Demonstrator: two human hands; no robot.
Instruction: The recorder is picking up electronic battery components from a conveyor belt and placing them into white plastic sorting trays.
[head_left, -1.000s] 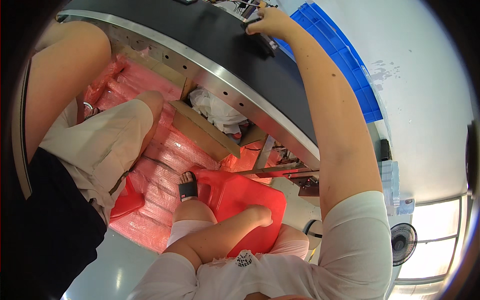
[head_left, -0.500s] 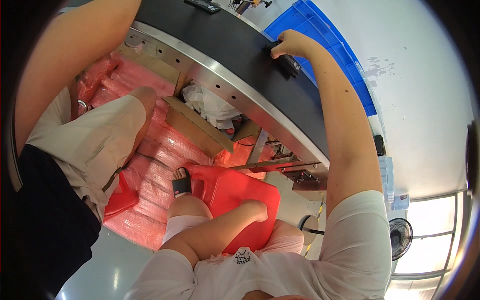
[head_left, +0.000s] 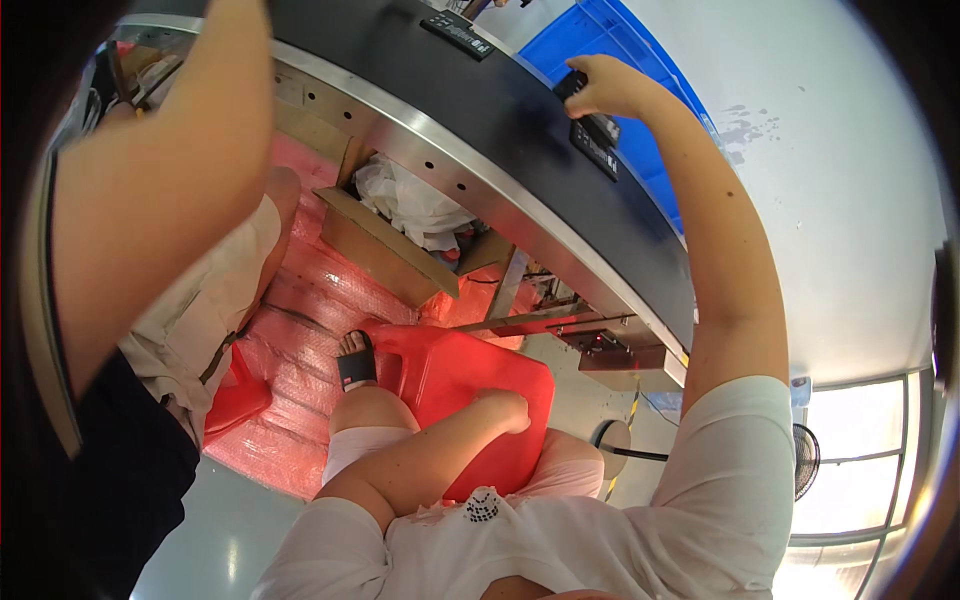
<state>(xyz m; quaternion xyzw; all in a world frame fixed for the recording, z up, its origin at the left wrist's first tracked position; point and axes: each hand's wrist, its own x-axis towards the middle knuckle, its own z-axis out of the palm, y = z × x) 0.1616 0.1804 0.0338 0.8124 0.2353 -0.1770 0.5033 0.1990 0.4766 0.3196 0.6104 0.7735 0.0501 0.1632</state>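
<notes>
My right hand (head_left: pixel 610 88) reaches over the dark conveyor belt (head_left: pixel 350 45), fingers closed round a flat black rectangular pack (head_left: pixel 603 128). Just beneath it, another black pack (head_left: pixel 597 155) with white print lies on the belt; the held one partly overlaps it in view. Farther left along the belt lies a third black pack (head_left: pixel 457 36). My left hand (head_left: pixel 507 411) is curled into a loose fist over the red plastic stool (head_left: pixel 490 375), with nothing visible in it.
A blue crate (head_left: pixel 650 110) stands beyond the belt, behind my right hand. Below the metal rail, a cardboard box (head_left: pixel 385 245) holds white plastic bags. At left, a co-worker's bare arm (head_left: pixel 160 210) reaches across. Pink bubble wrap (head_left: pixel 300 330) covers the floor.
My right hand has moved slightly right with the pack, uncovering more of the one beneath. The pack farther left has travelled rightward along the belt. The co-worker's arm has shifted; my left hand stays put.
</notes>
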